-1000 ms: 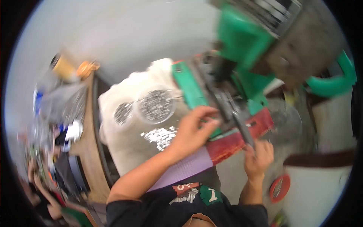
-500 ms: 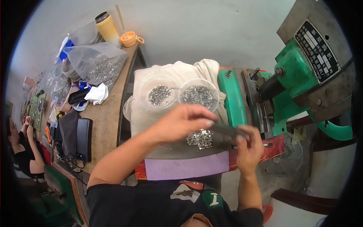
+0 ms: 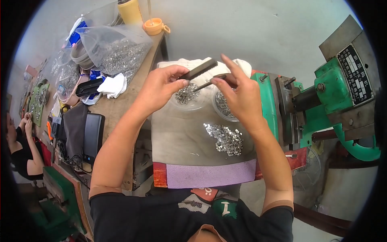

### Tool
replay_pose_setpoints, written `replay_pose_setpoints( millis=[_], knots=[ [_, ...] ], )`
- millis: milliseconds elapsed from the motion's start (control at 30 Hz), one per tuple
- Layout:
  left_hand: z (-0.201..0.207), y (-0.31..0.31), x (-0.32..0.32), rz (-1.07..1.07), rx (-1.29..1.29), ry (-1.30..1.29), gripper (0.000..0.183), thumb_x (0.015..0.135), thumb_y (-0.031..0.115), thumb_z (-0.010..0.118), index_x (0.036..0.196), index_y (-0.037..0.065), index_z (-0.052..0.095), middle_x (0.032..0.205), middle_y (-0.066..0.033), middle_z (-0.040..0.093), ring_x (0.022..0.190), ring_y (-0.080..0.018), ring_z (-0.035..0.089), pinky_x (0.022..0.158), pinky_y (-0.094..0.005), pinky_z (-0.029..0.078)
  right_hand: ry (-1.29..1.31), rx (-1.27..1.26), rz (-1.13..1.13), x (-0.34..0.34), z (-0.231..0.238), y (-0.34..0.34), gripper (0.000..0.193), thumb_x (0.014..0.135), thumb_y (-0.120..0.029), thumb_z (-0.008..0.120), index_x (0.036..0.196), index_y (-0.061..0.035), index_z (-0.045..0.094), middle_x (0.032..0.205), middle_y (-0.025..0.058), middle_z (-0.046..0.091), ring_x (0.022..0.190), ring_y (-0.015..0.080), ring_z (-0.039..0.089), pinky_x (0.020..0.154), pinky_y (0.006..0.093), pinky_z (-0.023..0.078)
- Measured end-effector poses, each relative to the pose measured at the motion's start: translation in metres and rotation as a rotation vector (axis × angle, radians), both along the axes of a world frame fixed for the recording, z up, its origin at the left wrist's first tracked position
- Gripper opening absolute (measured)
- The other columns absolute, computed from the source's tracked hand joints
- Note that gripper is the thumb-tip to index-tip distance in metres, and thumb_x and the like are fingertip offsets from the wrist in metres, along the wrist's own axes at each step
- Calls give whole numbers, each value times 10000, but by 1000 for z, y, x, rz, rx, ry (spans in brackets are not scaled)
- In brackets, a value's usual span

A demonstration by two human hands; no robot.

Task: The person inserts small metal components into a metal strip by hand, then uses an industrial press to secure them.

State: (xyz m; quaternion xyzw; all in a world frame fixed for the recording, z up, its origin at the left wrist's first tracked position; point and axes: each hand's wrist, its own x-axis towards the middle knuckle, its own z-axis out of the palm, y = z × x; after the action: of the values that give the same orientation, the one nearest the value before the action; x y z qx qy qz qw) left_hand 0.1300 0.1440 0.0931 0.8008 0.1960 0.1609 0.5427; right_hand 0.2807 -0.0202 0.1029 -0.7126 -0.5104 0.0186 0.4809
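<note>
My left hand (image 3: 161,88) grips a dark flat bar with a toothed edge (image 3: 200,69), holding it tilted up over the tubs. My right hand (image 3: 246,97) is closed on a thin dark pointed tool, tweezers by its look (image 3: 204,85); its tip points left, just below the bar. Beneath the hands, a clear round tub (image 3: 189,107) holds small metal pieces. Another clear tub (image 3: 231,118) of metal pieces is partly hidden by my right hand. Nearer me, a loose pile of shiny metal bits (image 3: 226,139) lies on the grey cloth (image 3: 177,137).
A green press (image 3: 322,80) stands on the right. The wooden bench (image 3: 115,131) at left carries bags of metal pieces (image 3: 125,52), an orange lid (image 3: 155,26) and a black case (image 3: 93,137). A purple mat (image 3: 211,174) lines the near edge. Another person (image 3: 24,153) works far left.
Both hands have moved away from me, from above the loose pile to over the tubs. The dark bar is now in my left hand alone, and the pointed tool shows in my right.
</note>
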Motion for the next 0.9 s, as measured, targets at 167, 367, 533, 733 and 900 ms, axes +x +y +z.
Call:
replay_pose_setpoints(
  millis=[167, 367, 533, 733, 900],
  knots=[
    [3, -16, -23, -42, -231, -45, 267, 965, 104, 607, 1203, -18, 612, 962, -14, 666, 811, -63, 585, 757, -232, 490, 281, 67, -45, -10, -8, -56, 180, 913, -91, 692, 1038, 37, 701, 776, 82, 697, 700, 99, 637, 638, 258, 511],
    [0, -88, -80, -352, -661, 359, 268, 1031, 179, 482, 1172, -20, 592, 913, -71, 672, 793, -118, 624, 704, -279, 519, 754, 15, -308, -44, -40, -194, 133, 950, -98, 660, 945, 31, 690, 805, 40, 678, 690, 68, 605, 606, 209, 478],
    [-41, -136, -86, -566, -525, 494, 277, 1030, 200, 465, 1118, -32, 587, 816, -150, 686, 724, -257, 671, 675, -364, 520, 738, -34, -570, -51, -84, -247, 171, 956, -148, 672, 948, 22, 674, 782, 24, 660, 645, 66, 577, 602, 202, 462],
    [-46, -161, -99, -267, -422, 434, 193, 992, 132, 571, 1118, -14, 561, 810, -106, 656, 639, -170, 639, 603, -304, 506, 96, -285, -661, -47, -98, -247, 142, 888, -63, 703, 1000, 25, 699, 885, 88, 611, 822, 176, 574, 734, 293, 460],
    [-40, -157, -107, -122, 65, 395, 249, 883, 88, 705, 1083, 19, 573, 782, -113, 614, 636, -230, 628, 591, -333, 495, -5, -253, -731, -52, -103, -236, 170, 857, -59, 743, 1007, 12, 706, 907, 70, 571, 801, 175, 546, 716, 293, 451]
  ],
)
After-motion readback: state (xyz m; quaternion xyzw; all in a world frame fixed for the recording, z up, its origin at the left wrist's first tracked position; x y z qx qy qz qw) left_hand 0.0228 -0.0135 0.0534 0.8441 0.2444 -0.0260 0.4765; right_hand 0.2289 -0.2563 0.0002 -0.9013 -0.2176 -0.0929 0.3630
